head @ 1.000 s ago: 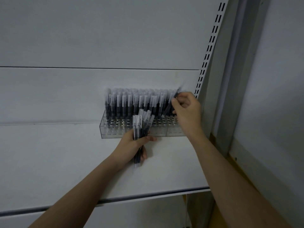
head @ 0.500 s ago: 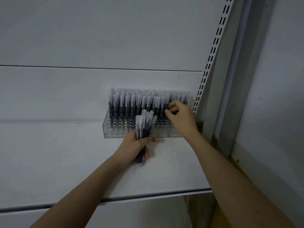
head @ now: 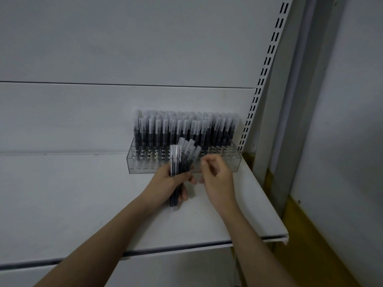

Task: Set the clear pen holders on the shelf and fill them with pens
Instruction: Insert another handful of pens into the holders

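From the head view, your left hand [head: 165, 183] holds a bundle of pens [head: 179, 172] upright, fingers wrapped round their dark barrels, caps fanned out above — the grip is clamped on that bundle just in front of the clear pen holder [head: 184, 162]. The holder sits at the far right of the shelf [head: 83, 204], against the back panel; its far rows stand full of capped pens [head: 186, 129], while the near rows of holes look open. Your right hand [head: 215, 175] hovers just right of the bundle, fingers curled with thumb and forefinger close together; I cannot tell whether they pinch a pen yet. You are mid-fill, I judge — next, draw one pen from the fan and drop it tip-down into a free near hole.
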Motion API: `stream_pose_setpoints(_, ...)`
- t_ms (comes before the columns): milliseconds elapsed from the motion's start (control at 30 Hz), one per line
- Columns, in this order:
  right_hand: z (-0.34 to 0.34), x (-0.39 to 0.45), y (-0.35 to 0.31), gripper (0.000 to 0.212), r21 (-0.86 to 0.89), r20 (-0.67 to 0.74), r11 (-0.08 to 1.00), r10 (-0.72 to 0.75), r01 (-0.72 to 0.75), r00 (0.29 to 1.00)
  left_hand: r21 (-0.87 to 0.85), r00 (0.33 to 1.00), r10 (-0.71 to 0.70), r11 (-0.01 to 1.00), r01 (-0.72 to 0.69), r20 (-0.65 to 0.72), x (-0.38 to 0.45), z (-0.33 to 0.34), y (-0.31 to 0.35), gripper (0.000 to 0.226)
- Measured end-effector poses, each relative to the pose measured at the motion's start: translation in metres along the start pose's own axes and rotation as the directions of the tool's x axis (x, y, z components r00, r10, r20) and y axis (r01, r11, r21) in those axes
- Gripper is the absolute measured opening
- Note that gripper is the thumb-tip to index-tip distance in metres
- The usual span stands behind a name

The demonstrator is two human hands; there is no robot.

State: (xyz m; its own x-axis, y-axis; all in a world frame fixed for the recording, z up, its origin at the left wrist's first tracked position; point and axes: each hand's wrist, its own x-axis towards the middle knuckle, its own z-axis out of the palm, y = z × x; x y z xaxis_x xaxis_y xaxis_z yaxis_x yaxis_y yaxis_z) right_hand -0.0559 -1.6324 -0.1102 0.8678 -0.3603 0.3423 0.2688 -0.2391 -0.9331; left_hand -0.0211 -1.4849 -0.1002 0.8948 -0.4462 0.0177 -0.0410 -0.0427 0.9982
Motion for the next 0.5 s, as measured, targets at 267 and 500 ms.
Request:
stream_pose_setpoints(267, -0.0063, 0.0007, 0.0049, 0.009, 0.12, 0.035, 0.986, 0.116, -0.119, 0.993, 0.041, 0.999, 0.025, 0.999, -0.026, 0.03, -0.0022, -0.0004, 0.0025, 0.011)
stream_pose_setpoints(500, -0.0058, 0.0009, 0.0064, 0.009, 0.141, -0.006, 0.986, 0.092, -0.091, 0.996, 0.069, 0.994, 0.048, 0.996, -0.055, 0.096, -0.003, 0.0012, 0.0035, 0.011)
